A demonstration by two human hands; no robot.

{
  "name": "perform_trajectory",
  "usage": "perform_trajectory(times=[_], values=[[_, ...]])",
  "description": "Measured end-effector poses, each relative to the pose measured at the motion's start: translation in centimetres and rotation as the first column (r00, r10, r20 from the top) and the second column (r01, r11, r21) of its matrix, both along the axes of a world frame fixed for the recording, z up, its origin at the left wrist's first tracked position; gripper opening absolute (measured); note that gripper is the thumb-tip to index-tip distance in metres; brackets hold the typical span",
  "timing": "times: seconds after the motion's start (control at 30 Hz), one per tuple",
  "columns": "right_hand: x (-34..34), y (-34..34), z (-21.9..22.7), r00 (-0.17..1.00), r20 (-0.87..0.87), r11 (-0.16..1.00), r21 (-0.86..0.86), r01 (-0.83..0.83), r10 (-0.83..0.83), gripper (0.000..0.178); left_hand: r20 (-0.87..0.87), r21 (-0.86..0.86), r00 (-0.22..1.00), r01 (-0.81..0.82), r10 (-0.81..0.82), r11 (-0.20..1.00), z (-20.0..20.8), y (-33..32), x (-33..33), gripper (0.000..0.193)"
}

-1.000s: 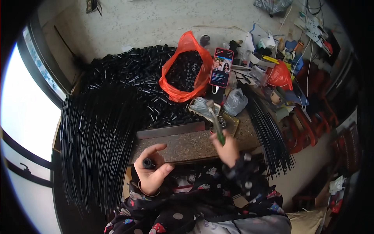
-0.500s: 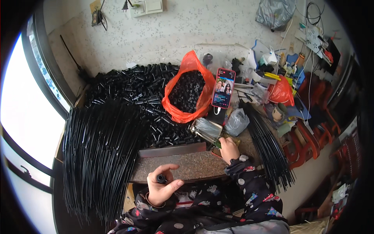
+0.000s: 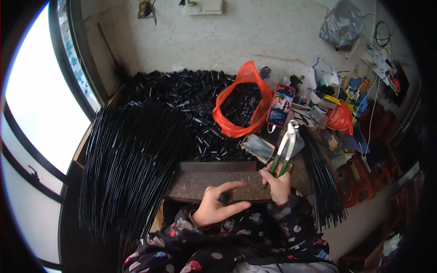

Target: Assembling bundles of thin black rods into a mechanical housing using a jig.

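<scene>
End-cutting pliers with green handles and a bright metal head are gripped in my right hand, jaws pointing up and away from me. The handles stand a little apart. My left hand is to the left, at the table's near edge. Its lower fingers curl round a short black tubular piece, while thumb and index finger stretch out apart, pinching nothing. The two hands do not touch. Just beyond the pliers lies a small open box of thin grey pins or wires.
A heap of short black tubes covers the back of the table. An orange bag holds small dark parts. Long black rods hang off the left side, another bundle at right. A metal strip borders the heap; a phone stands behind.
My right hand has lifted the pliers from beside the pin box and turned them upright. My left hand has moved right, still holding the black piece. The whole view has shifted slightly.
</scene>
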State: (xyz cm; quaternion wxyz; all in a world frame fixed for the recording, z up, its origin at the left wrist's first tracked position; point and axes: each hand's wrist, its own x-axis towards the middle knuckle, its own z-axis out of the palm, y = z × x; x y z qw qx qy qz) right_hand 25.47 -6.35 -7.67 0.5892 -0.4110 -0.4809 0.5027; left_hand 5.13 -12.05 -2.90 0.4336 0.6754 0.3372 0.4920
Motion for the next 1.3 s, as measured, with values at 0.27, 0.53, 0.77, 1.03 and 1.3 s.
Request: perform_trajectory(times=[0.27,0.53,0.77,1.03,1.3], values=[[-6.6,-8.9,5.2,0.876,-0.449,0.977,-0.031,-0.213,0.177,0.027,0.13,0.117,0.989,-0.091,0.076,0.989,0.8,-1.7,1.3,0.058],[-7.4,-10.2,5.7,0.865,-0.44,0.971,0.105,-0.216,0.24,0.029,0.079,0.122,0.988,-0.144,0.135,0.982,1.0,-3.4,0.3,0.068],[-8.2,-9.9,5.0,0.998,-0.069,0.965,0.261,0.011,0.008,0.029,0.05,0.135,0.976,-0.216,0.211,0.967,0.2,-3.5,0.3,0.07],[-5.2,-8.7,5.4,0.966,0.048,0.96,0.103,-0.259,0.255,0.016,0.017,0.025,0.986,0.163,-0.164,0.986,1.6,-2.5,-2.0,0.056],[-1.9,-11.9,4.7,0.579,0.345,0.672,-0.449,-0.589,0.738,0.036,0.179,0.046,0.984,0.001,-0.009,0.999,1.6,-0.5,-4.7,0.064]])
